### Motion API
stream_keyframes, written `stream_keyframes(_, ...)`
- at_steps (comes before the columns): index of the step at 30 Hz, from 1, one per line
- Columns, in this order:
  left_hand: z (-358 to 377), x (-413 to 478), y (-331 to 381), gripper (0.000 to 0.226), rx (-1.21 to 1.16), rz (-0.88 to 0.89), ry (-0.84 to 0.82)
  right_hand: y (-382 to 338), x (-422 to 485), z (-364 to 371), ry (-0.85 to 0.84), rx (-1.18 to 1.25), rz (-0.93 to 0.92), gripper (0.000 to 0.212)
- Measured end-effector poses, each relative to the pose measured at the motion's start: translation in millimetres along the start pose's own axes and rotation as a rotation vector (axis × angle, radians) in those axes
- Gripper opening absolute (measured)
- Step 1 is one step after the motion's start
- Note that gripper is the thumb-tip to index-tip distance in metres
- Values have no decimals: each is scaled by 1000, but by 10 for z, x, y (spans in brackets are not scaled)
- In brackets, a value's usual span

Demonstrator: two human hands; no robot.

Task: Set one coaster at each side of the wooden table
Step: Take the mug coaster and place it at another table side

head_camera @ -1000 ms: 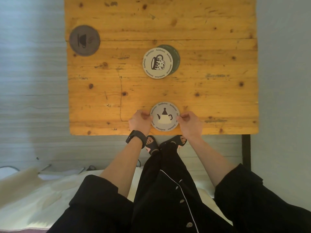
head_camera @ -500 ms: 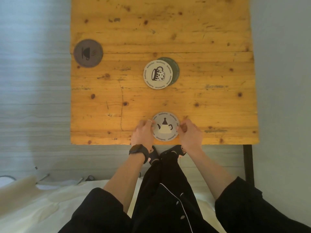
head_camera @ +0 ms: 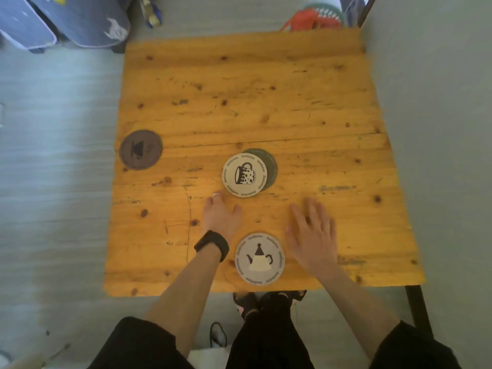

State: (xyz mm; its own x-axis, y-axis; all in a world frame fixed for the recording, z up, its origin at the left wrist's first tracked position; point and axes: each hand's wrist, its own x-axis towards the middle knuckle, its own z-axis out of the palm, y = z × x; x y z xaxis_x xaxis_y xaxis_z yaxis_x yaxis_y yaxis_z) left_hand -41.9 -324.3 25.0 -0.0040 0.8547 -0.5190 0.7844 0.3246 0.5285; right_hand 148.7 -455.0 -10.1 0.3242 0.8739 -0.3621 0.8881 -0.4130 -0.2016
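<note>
Neither hand grips anything: the left hand point(head_camera: 221, 214) hovers or rests with fingers loosely curled, just below the centre stack, and the right hand point(head_camera: 313, 235) lies spread flat, palm down, over bare wood. Both are apart from every coaster, though the left fingertips point(head_camera: 217, 196) sit very near the rim of the mug coaster point(head_camera: 244, 174).

On the wooden table point(head_camera: 306, 102), the teapot coaster point(head_camera: 259, 259) lies flat at the middle of the near edge, between the two forearms, and looks set for that side. A brown cup coaster point(head_camera: 140, 149) lies at the left edge, about halfway along it, so that side also seems served. The mug coaster rests in the middle of the table on top of a dark green coaster point(head_camera: 269, 166), which shows only as a crescent at its upper right; the two overlap because they are what remains of the stack. By my judgement the far and right sides are not yet served, and the hands are placed to reach for this pair next.

As for containers, a green basket point(head_camera: 323, 16) with something red in it stands on the floor beyond the far edge; its contents are too blurred to name. A black watch point(head_camera: 212, 245) wraps the left wrist.
</note>
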Motion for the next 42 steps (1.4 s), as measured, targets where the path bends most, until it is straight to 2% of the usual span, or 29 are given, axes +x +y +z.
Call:
stream_keyframes(2,-42,174,117,67,-157,-101,40,49,16,121,-13,-36,-10,66)
stream_keyframes(3,-57,238,151,70,-156,-111,56,66,12,173,-3,-37,-13,65)
stream_keyframes(8,-46,426,156,73,54,-77,94,58,33,265,21,-54,5,66)
stream_keyframes(12,40,468,140,64,61,-64,146,64,43,261,-5,-40,5,65)
stream_keyframes(15,64,512,201,56,-80,-108,155,61,53,235,-39,-30,10,65)
stream_keyframes(19,-9,494,282,23,-253,-141,197,74,59,197,-95,-20,5,64)
stream_keyframes(21,-54,400,294,15,-295,-158,186,79,61,167,-133,-23,7,64)
stream_keyframes(27,-188,-256,375,22,-715,-215,75,78,181,-153,-374,-19,8,75)
stream_keyframes(30,-228,-756,367,22,-863,-277,4,62,163,-528,-506,235,64,65)
stream_keyframes(34,-211,-1378,294,23,-1055,-391,-101,59,-435,-878,-555,876,405,74)
stream_keyframes(37,-77,-1727,240,24,-1081,-411,-188,99,-1053,-892,-516,1185,498,73)
stream_keyframes(42,193,-2123,178,22,-943,-366,-470,199,-1714,-816,-309,1437,602,41)
